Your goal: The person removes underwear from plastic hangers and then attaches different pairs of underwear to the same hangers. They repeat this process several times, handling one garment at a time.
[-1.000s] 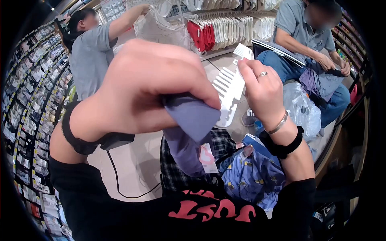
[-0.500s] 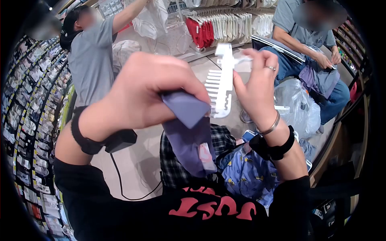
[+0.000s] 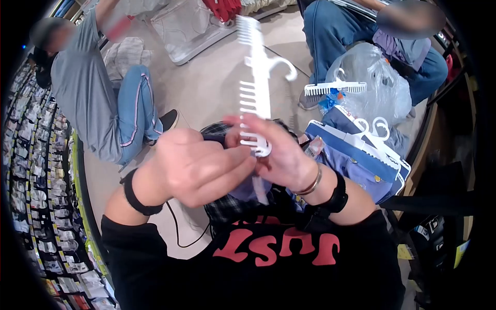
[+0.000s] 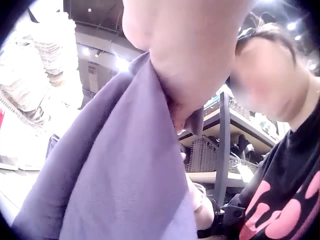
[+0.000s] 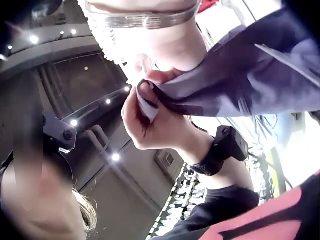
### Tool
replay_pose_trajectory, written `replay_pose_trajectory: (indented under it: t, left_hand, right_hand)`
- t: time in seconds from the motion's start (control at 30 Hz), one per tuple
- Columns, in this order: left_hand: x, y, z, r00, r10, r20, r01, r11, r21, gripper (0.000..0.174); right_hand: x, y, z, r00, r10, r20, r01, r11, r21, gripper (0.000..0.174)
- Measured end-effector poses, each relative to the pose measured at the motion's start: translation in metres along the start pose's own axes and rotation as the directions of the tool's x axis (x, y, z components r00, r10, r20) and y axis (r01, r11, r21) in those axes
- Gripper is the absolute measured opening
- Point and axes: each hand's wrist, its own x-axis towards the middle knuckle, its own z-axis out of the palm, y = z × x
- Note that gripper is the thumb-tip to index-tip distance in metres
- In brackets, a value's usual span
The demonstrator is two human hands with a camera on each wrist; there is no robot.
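Observation:
A white plastic hanger (image 3: 258, 82) with a toothed edge stands nearly upright in the head view, its hook toward the right. My right hand (image 3: 287, 157) holds it near the lower end. Close against that end, my left hand (image 3: 194, 168) has its fingers curled round a bunched edge of a purple garment (image 4: 130, 160). The cloth hangs below the hands in the left wrist view. In the right wrist view, the fingers of both hands meet at the garment's gathered edge. The hands hide much of the garment in the head view.
Blue clothes on white hangers (image 3: 372, 139) lie at the right, beside a clear plastic bag (image 3: 367, 72). A dark plaid cloth (image 3: 222, 212) is beneath my hands. Two people sit ahead, left and right. A packed display rack (image 3: 41, 206) lines the left, and a black cable (image 3: 178, 227) crosses the floor.
My right hand has come down and left to my left hand, bringing the hanger's lower end to the garment's gripped edge. The head view has tilted downward, showing more floor.

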Motion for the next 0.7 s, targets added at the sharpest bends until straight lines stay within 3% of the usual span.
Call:
replay_pose_trajectory:
  t: [0.03,0.13,0.17,0.2,0.27,0.37,0.47,0.6,0.63,0.7]
  left_hand:
    - [-0.005,0.001,0.007,1.0,0.003,-0.029,-0.003,1.0,0.006,0.026]
    - [-0.013,0.004,0.014,0.999,-0.047,0.009,0.046,0.998,0.05,0.025]
    - [-0.015,0.007,0.017,0.996,-0.088,0.024,0.086,0.994,0.062,0.024]
    - [-0.016,0.012,0.021,0.991,-0.128,0.037,0.125,0.989,0.074,0.024]
    - [-0.019,0.022,0.032,0.982,-0.187,0.007,0.185,0.975,0.124,0.023]
    - [-0.021,0.034,0.049,0.959,-0.252,-0.131,0.275,0.941,0.198,0.022]
    - [-0.025,0.045,0.063,0.934,-0.28,-0.223,0.318,0.935,0.155,0.022]
    - [-0.03,0.056,0.075,0.922,-0.289,-0.258,0.323,0.941,0.102,0.021]
    - [-0.031,0.057,0.075,0.924,-0.29,-0.251,0.321,0.943,0.093,0.02]
    - [-0.026,0.059,0.073,0.932,-0.299,-0.205,0.313,0.949,0.038,0.019]
  right_hand:
    - [0.001,0.002,-0.005,0.991,0.08,0.108,-0.086,0.995,0.055,0.029]
    - [0.006,0.013,-0.02,0.993,-0.114,0.043,0.12,0.979,-0.168,0.029]
    - [0.01,0.021,-0.022,0.934,-0.34,0.104,0.355,0.87,-0.342,0.029]
    - [0.011,0.022,-0.027,0.886,-0.4,0.234,0.462,0.797,-0.39,0.03]
    - [0.011,0.021,-0.029,0.79,-0.515,0.334,0.613,0.659,-0.436,0.029]
    - [0.007,0.021,-0.031,0.753,-0.555,0.353,0.65,0.547,-0.527,0.034]
    - [0.002,0.026,-0.032,0.762,-0.553,0.337,0.645,0.601,-0.472,0.033]
    - [-0.009,0.021,-0.029,0.738,-0.56,0.378,0.656,0.463,-0.596,0.033]
    - [-0.008,0.026,-0.027,0.68,-0.633,0.37,0.707,0.431,-0.561,0.033]
    - [-0.004,0.03,-0.031,0.643,-0.667,0.376,0.741,0.418,-0.526,0.034]
